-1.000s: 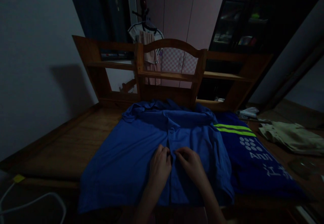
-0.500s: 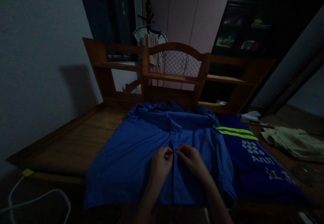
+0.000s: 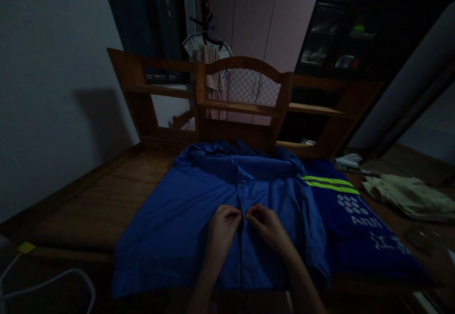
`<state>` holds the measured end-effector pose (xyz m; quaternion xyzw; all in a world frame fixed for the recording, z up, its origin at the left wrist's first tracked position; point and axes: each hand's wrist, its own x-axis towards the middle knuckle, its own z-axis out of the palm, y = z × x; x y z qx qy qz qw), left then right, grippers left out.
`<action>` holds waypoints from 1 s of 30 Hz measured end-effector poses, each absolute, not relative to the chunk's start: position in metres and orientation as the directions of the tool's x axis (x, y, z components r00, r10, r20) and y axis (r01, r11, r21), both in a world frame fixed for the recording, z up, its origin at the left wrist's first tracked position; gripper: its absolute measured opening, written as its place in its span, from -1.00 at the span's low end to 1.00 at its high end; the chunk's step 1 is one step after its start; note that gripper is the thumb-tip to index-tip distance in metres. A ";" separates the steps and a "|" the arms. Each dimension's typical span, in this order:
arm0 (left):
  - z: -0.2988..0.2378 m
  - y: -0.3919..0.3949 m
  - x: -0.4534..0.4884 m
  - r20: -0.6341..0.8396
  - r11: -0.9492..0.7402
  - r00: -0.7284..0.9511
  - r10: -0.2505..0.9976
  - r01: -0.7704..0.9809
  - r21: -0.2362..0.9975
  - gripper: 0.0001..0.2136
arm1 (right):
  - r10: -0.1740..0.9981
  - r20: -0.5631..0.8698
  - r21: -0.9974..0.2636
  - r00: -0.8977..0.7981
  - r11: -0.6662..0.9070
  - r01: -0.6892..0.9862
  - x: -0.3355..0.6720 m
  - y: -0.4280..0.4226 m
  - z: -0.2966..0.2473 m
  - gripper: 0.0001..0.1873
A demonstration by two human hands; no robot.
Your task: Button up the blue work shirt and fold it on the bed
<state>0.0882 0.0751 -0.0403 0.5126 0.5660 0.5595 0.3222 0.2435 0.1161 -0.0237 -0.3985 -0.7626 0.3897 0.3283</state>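
A blue button-front shirt [image 3: 181,219] lies spread on the wooden surface, its collar end toward the shelf at the back. One button [image 3: 243,184] shows on the front strip, a little above my hands. My left hand [image 3: 224,221] pinches the left side of the front opening, thumb and forefinger together. Just across the strip, my right hand [image 3: 265,221] pinches the other side. The fingertips almost meet over the front edge, and whatever small part of the shirt is between them is too dark to make out.
Right of the shirt lies a dark blue garment [image 3: 355,238] with yellow-green stripes and white lettering. Beyond it is a folded pale cloth [image 3: 408,195]. A wooden shelf [image 3: 241,109] stands behind. A white cable [image 3: 53,283] loops at the lower left.
The view has shifted slightly, so everything sits a little further left. Both hands stay at the same place on the shirt front, with only small finger movement.
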 end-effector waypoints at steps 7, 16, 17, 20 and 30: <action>-0.035 0.073 0.090 0.172 -0.120 -0.289 0.942 0.188 0.975 -0.74 | 0.862 0.215 -0.829 -0.459 0.409 0.380 0.241 0.115 -0.022 -0.87; -0.040 0.075 0.093 0.208 -0.141 -0.320 0.924 0.220 0.965 -0.81 | 0.869 0.231 -0.818 -0.436 0.417 0.397 0.240 0.112 -0.026 -0.85; -0.041 0.075 0.092 0.209 -0.141 -0.325 0.922 0.222 0.965 -0.81 | 0.871 0.231 -0.817 -0.434 0.416 0.400 0.240 0.112 -0.025 -0.85; -0.043 0.076 0.089 0.187 -0.111 -0.350 0.918 0.225 0.968 -0.81 | 0.869 0.247 -0.802 -0.428 0.432 0.413 0.239 0.110 -0.024 -0.87; -0.046 0.080 0.080 -0.039 0.048 -0.264 0.964 0.030 0.998 -0.70 | 0.809 0.391 -0.640 -0.438 0.581 0.503 0.232 0.102 -0.019 -0.97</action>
